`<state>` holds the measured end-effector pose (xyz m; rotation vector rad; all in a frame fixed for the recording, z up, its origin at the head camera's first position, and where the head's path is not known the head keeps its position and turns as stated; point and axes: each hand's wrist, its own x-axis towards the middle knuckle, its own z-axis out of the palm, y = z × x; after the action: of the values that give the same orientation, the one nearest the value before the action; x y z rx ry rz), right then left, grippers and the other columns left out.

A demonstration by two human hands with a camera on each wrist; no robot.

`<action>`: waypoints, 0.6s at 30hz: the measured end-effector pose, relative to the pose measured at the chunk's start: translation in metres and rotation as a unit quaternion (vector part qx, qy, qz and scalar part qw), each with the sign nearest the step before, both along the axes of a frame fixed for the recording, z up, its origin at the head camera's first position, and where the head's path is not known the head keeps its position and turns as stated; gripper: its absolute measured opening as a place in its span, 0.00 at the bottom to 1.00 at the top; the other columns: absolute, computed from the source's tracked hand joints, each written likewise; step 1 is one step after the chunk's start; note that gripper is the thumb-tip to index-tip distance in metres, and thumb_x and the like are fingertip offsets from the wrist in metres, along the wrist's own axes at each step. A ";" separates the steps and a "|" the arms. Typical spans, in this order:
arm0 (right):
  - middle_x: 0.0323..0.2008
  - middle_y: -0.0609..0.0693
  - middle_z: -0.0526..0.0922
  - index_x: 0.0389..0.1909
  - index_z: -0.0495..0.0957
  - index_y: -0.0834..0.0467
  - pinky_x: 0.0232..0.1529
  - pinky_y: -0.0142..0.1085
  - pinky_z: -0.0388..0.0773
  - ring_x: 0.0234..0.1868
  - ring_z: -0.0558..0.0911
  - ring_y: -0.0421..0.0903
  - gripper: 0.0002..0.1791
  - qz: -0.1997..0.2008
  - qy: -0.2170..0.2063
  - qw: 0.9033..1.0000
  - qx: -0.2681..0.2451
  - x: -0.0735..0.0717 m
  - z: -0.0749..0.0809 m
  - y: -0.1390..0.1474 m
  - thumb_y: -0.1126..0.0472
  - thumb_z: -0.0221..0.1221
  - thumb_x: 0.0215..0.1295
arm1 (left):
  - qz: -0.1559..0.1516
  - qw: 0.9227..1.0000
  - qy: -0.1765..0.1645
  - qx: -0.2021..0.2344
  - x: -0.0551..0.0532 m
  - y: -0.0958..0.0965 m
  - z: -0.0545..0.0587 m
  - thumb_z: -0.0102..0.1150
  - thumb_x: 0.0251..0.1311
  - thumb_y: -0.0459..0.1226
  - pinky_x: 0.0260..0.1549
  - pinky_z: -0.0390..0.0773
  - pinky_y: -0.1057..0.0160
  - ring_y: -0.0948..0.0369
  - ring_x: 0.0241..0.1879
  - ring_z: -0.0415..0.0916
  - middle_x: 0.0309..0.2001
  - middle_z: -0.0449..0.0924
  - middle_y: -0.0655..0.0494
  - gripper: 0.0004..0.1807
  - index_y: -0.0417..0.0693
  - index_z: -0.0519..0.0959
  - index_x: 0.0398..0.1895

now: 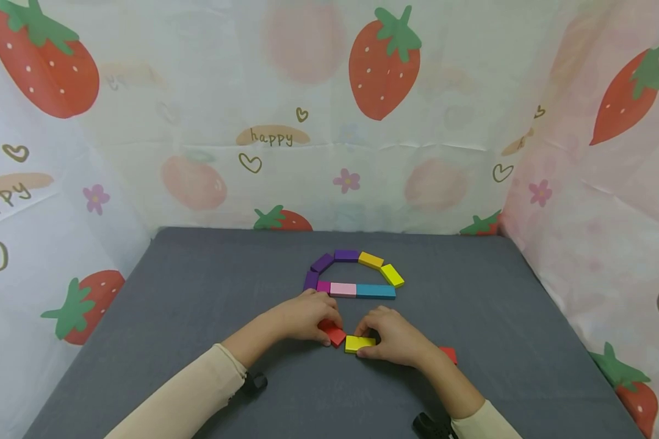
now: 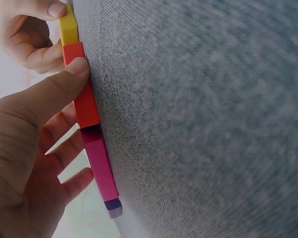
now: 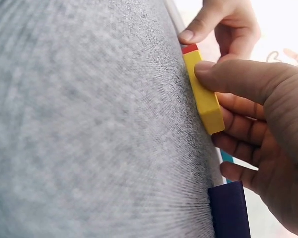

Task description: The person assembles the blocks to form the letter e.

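Observation:
My left hand (image 1: 306, 317) pinches a red block (image 1: 334, 335) between thumb and fingers, flat on the grey cloth. Just to its right, my right hand (image 1: 398, 339) pinches a yellow block (image 1: 357, 344) whose left end meets the red one. In the left wrist view a magenta block (image 2: 101, 166) stands beyond the red block, close to its end. Behind the hands lies an arch of purple blocks (image 1: 346, 256) and yellow blocks (image 1: 371, 260). A straight row of magenta, pink (image 1: 343, 290) and blue (image 1: 376, 291) blocks runs along its near side.
Another red block (image 1: 449, 354) lies partly hidden behind the right wrist. A dark purple block (image 3: 229, 210) shows low in the right wrist view. Grey cloth covers the table (image 1: 208, 274), and strawberry-print curtains (image 1: 208, 97) stand around its back and sides.

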<state>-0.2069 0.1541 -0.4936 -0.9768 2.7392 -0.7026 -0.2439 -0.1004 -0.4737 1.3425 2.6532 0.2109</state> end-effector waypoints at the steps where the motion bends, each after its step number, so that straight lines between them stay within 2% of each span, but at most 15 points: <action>1: 0.35 0.32 0.80 0.41 0.85 0.43 0.47 0.38 0.73 0.42 0.72 0.37 0.12 0.000 -0.001 1.000 0.000 0.000 0.000 0.000 0.47 0.74 0.59 | 0.000 1.000 0.000 -0.001 0.000 0.000 0.000 0.73 0.59 0.52 0.54 0.68 0.56 0.65 0.46 0.72 0.44 0.80 0.67 0.16 0.66 0.87 0.50; 12: 0.36 0.32 0.80 0.41 0.85 0.43 0.50 0.41 0.72 0.42 0.72 0.37 0.12 0.003 0.001 1.000 0.002 0.001 0.001 0.001 0.47 0.74 0.58 | 0.004 1.000 -0.005 0.000 0.003 0.001 0.002 0.73 0.59 0.51 0.56 0.69 0.56 0.65 0.46 0.72 0.44 0.80 0.66 0.17 0.64 0.87 0.50; 18: 0.37 0.34 0.81 0.43 0.86 0.44 0.48 0.39 0.73 0.42 0.72 0.38 0.15 0.005 0.000 1.000 -0.001 0.003 0.002 0.001 0.45 0.74 0.58 | 0.008 1.000 -0.002 -0.005 0.005 0.002 0.002 0.74 0.58 0.52 0.56 0.68 0.56 0.64 0.48 0.72 0.45 0.80 0.65 0.18 0.63 0.86 0.51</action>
<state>-0.2042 0.1554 -0.4911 -0.9904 2.7313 -0.7043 -0.2386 -0.0988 -0.4714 1.3174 2.6590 0.2018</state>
